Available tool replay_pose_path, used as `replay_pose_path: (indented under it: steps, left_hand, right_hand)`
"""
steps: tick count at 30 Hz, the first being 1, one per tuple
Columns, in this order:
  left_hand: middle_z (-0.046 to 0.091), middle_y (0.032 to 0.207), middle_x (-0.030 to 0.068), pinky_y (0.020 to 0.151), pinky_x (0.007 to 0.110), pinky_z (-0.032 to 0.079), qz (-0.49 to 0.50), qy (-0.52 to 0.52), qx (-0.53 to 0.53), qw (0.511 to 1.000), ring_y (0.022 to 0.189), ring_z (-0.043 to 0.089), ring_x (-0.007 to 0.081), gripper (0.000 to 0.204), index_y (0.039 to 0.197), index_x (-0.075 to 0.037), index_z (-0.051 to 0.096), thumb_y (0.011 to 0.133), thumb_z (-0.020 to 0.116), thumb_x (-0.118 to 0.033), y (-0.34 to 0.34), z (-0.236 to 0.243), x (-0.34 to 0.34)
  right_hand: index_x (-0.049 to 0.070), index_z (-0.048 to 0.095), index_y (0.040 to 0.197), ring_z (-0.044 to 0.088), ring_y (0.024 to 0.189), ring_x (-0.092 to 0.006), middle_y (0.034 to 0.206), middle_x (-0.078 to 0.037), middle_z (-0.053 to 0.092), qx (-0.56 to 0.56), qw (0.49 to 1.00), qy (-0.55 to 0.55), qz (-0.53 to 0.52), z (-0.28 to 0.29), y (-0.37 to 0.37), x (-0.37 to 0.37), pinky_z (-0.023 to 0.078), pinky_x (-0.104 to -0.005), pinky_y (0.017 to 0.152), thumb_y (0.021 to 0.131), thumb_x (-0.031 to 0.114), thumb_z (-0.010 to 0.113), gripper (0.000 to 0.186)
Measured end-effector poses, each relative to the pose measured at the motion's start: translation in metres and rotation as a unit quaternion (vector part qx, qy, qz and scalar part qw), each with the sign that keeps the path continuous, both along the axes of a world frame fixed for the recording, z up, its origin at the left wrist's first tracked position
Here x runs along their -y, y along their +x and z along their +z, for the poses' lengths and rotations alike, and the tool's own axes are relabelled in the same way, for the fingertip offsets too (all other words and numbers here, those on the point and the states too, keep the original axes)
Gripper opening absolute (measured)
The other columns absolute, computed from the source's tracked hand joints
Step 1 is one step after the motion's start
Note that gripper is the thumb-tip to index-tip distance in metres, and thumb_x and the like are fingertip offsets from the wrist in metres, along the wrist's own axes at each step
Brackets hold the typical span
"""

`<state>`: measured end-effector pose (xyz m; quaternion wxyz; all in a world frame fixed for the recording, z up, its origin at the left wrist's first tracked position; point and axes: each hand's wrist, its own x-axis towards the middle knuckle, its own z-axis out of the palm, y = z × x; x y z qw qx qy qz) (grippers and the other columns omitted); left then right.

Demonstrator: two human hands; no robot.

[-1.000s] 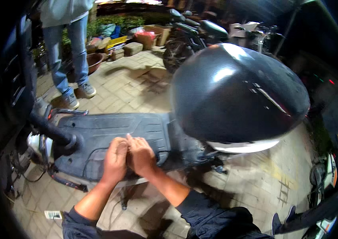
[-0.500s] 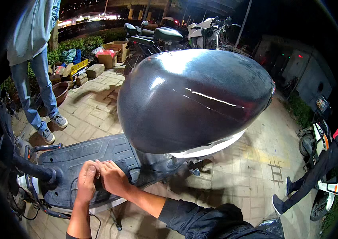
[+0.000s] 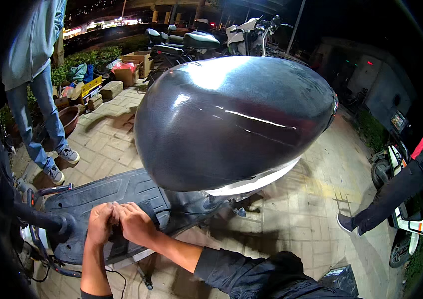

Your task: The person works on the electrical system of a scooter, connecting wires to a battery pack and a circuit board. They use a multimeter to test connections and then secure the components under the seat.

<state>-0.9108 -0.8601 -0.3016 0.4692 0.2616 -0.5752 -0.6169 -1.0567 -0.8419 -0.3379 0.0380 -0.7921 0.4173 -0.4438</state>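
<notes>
Both of my hands come together over the black footboard (image 3: 92,192) of a scooter. My left hand (image 3: 101,223) is closed, its thumb on top and its fingertips meeting those of the other hand. My right hand (image 3: 136,224) is curled beside it, palm down. Whatever sits between the fingers is hidden. Under my right hand lies a dark block-like thing (image 3: 147,211), mostly covered. A thin black cable (image 3: 122,279) runs below my left wrist. Beyond my hands rises the scooter's large black seat (image 3: 231,124) with pale scratches, above a white body panel (image 3: 259,183).
A person in jeans (image 3: 47,109) stands at the left; another in dark trousers (image 3: 383,199) is beside a white scooter (image 3: 401,224) at the right. Behind are parked scooters (image 3: 199,42), cardboard boxes (image 3: 126,74) and a brown basin (image 3: 69,119). A dark box (image 3: 340,280) sits on the paving near my right arm.
The view has shifted slightly, so the seat and footboard sit further left. My hands stay together over the footboard. The person at the right has changed stance, feet now closer together.
</notes>
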Motion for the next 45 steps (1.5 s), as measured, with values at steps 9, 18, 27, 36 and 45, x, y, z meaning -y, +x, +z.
replay_pose_path:
  steps: [9,18,27,36,45]
  left_hand:
    - [0.038,0.060,-0.0033,0.051,0.026,0.026,0.314,-0.050,0.017,0.948,0.056,0.031,0.0061,0.045,0.063,-0.011,0.039,0.102,0.044,-0.031,-0.028,-0.015,-0.026]
    - [0.039,0.060,-0.0020,0.053,0.026,0.029,0.074,-0.034,0.037,0.996,0.057,0.035,0.0091,0.047,0.064,-0.009,0.045,0.101,0.045,-0.038,-0.008,-0.003,-0.011]
    - [0.038,0.054,-0.0013,0.050,0.028,0.027,0.208,-0.031,0.054,0.976,0.051,0.032,0.0092,0.051,0.056,-0.008,0.040,0.100,0.046,-0.032,-0.025,-0.007,-0.018]
    - [0.037,0.061,-0.0030,0.053,0.025,0.029,0.253,-0.142,0.088,0.953,0.056,0.032,0.0078,0.047,0.068,-0.008,0.042,0.102,0.043,-0.041,-0.022,-0.006,-0.030]
    - [0.044,0.050,0.0007,0.046,0.028,0.025,0.033,-0.022,0.102,0.994,0.046,0.033,0.0088,0.056,0.048,-0.008,0.043,0.096,0.052,-0.035,-0.008,0.011,0.008]
  right_hand:
    - [-0.014,0.054,0.117,0.060,0.102,-0.0345,0.101,-0.024,0.064,0.012,1.000,0.003,0.016,0.002,0.002,-0.001,0.042,-0.0406,0.098,0.075,0.002,0.055,0.045]
    - [-0.013,0.055,0.119,0.061,0.103,-0.0295,0.101,-0.021,0.065,-0.007,1.000,-0.004,-0.005,0.003,-0.001,-0.003,0.041,-0.0364,0.099,0.078,0.004,0.053,0.044]
    - [-0.014,0.054,0.117,0.061,0.103,-0.0330,0.103,-0.023,0.064,0.017,0.999,0.019,0.022,-0.002,0.002,0.000,0.043,-0.0390,0.097,0.076,0.003,0.055,0.044]
    - [-0.014,0.053,0.120,0.060,0.103,-0.0300,0.101,-0.021,0.064,-0.014,1.000,0.015,-0.004,0.004,0.002,-0.004,0.042,-0.0344,0.098,0.076,0.001,0.054,0.047]
    - [-0.011,0.053,0.123,0.061,0.107,-0.0311,0.107,-0.022,0.065,0.007,0.994,0.111,0.010,0.000,0.000,-0.002,0.040,-0.0383,0.104,0.081,0.003,0.051,0.044]
